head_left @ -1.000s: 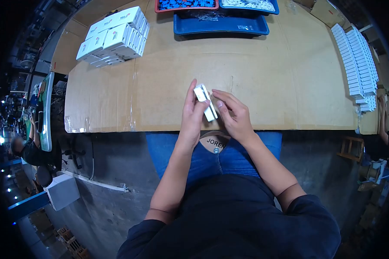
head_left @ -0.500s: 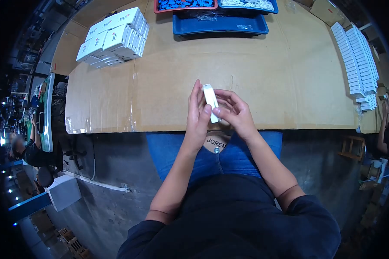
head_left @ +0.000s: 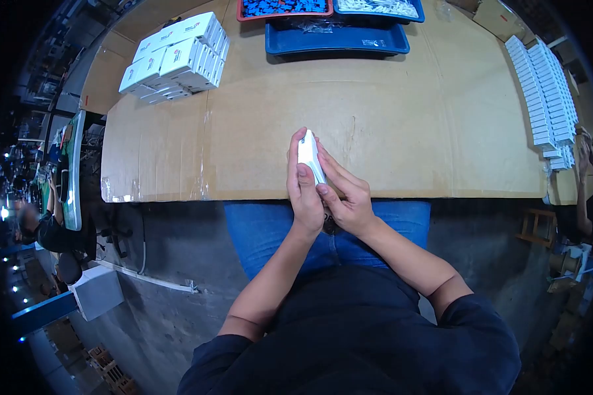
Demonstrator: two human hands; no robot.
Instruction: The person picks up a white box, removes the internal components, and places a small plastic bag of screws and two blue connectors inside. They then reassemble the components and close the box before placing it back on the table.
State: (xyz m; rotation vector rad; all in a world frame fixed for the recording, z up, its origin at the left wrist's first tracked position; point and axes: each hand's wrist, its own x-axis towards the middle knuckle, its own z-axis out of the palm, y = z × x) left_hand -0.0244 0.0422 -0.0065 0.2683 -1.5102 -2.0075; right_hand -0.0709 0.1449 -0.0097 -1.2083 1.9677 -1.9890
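Observation:
A small white box (head_left: pixel 307 151) stands tilted between my hands, just above the table's near edge. My left hand (head_left: pixel 304 203) grips it from the left, thumb on its near face and fingers along its far side. Against its right side presses my right hand (head_left: pixel 349 197), fingers stretched along the box and thumb near its lower end. Much of the box's right side and lower end is hidden by the fingers. I cannot make out any print on it apart from a small dark mark near its upper left.
Stacked white boxes (head_left: pixel 171 59) stand at the back left of the cardboard-covered table (head_left: pixel 402 131). A red tray (head_left: pixel 284 14) of blue pieces, a blue tray (head_left: pixel 423 14) of white pieces and another blue tray (head_left: pixel 336 46) sit at the back. Rows of white boxes (head_left: pixel 540 99) line the right.
The white box has turned and shifted slightly left, showing a broader face. My right hand has moved left and closed in along its side, bringing both hands nearer together.

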